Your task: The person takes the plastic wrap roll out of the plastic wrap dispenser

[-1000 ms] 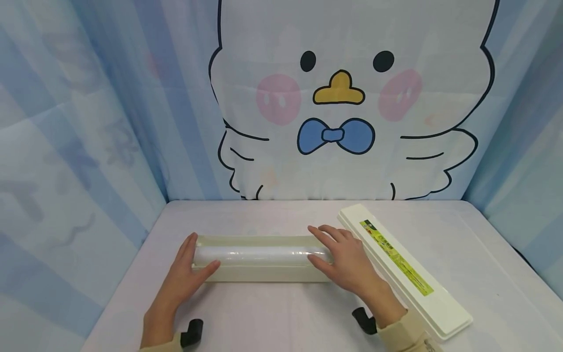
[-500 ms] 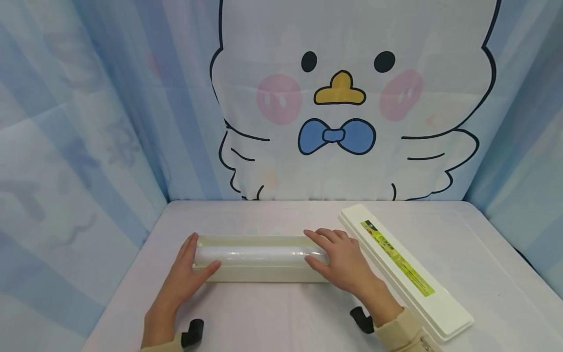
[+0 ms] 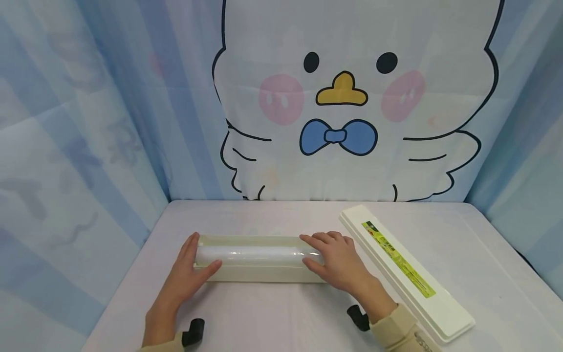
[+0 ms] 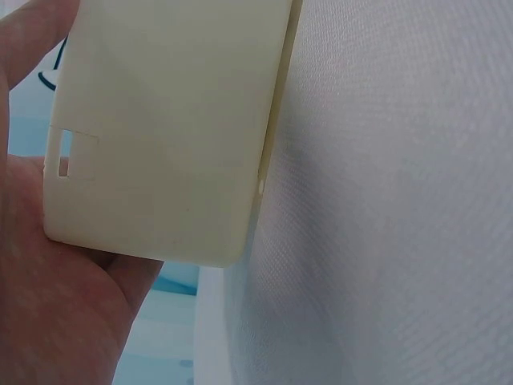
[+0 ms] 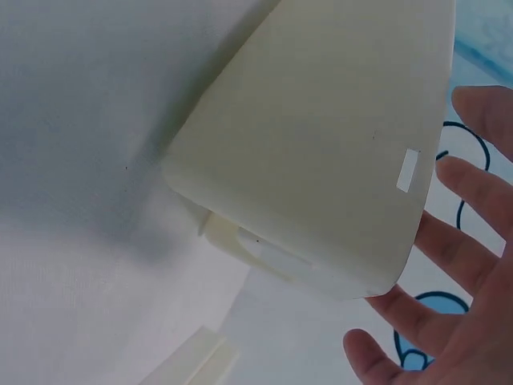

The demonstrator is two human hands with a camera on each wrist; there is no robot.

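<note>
Roll (image 3: 257, 253) in box (image 3: 264, 275), left hand (image 3: 186, 275) gripping, right hand (image 3: 339, 260) opposite

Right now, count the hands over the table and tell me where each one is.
2. The left hand is at the left end of the cream box; the right hand reaches over its right end, nearer the long white piece. No others show.
</note>
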